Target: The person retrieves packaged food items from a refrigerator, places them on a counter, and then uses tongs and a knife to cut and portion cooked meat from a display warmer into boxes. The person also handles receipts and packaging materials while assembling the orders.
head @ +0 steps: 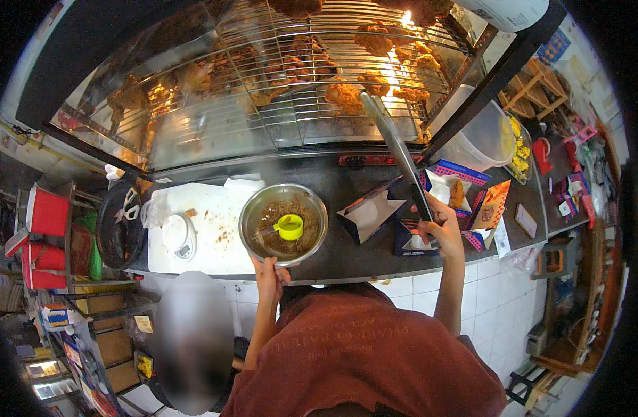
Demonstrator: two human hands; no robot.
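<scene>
My left hand point(269, 276) grips the near rim of a stainless steel bowl point(252, 211). Brown crumbly seasoning point(301, 205) covers its bottom, and a lime-yellow measuring cup point(290, 228) sits in it. In my right hand point(444, 224) are long metal tongs point(394, 143) with a dark handle. Their tips reach into a heated display cabinet point(277, 151), beside a piece of fried chicken point(345, 97) on the wire rack point(256, 91); whether they pinch it I cannot tell. Open paper food boxes stand around my right hand, including an upright one point(373, 211) and one holding a fried piece point(457, 194).
Left of the bowl lies a white cutting board point(215, 206) with crumbs and a digital scale point(177, 237). Scissors point(129, 208) rest in a black pan point(121, 240). A clear plastic tub point(475, 130) and a phone point(526, 221) are rightward. A person point(194, 344) is at my left.
</scene>
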